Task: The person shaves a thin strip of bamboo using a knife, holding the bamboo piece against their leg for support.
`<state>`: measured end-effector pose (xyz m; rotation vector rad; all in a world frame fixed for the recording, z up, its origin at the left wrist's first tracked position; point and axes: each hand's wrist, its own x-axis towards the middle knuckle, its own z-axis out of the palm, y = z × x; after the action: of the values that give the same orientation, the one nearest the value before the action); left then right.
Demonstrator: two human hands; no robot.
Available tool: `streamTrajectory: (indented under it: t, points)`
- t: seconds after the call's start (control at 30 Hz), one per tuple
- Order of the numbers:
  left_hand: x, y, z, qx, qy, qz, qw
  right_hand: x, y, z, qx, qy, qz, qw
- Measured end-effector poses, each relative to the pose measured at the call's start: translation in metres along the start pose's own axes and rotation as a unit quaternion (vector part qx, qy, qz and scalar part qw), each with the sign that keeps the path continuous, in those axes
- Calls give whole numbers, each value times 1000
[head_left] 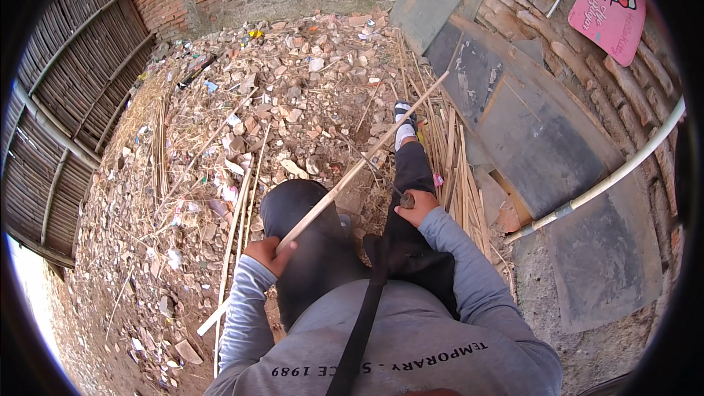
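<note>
My left hand is closed around a long pale bamboo strip. The strip slants across my lap, from beside my left forearm up to the far right, passing over my right shin. In my right hand, above my right thigh, is a tool with a dark round handle end. A thin dark part seems to reach from that fist toward the strip, too faint to tell its kind. My fingers hide most of the handle.
Split bamboo strips lie in a pile beside my right leg, and more strips lie at my left. Rubble covers the ground. Dark boards and a pale pole lean at the right brick wall. A bamboo screen stands left.
</note>
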<state>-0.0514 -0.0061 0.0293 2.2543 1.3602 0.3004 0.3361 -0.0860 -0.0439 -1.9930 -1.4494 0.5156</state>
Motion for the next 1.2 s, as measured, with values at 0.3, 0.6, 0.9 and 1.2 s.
streamTrajectory:
  t: [0.3,0.6,0.9,1.2]
  points:
    - [-1,3,-3,-1,-6,-7,1000,0,0,1,4,1,4,1000]
    - [0,-1,0,-17,5,5,1000,0,4,3,-2,13,1,1000]
    - [0,1,-3,-13,-13,-8,1000,-1,1,1,-7,7,7,1000]
    - [-1,0,-2,-24,0,6,1000,-3,-1,2,-2,17,2,1000]
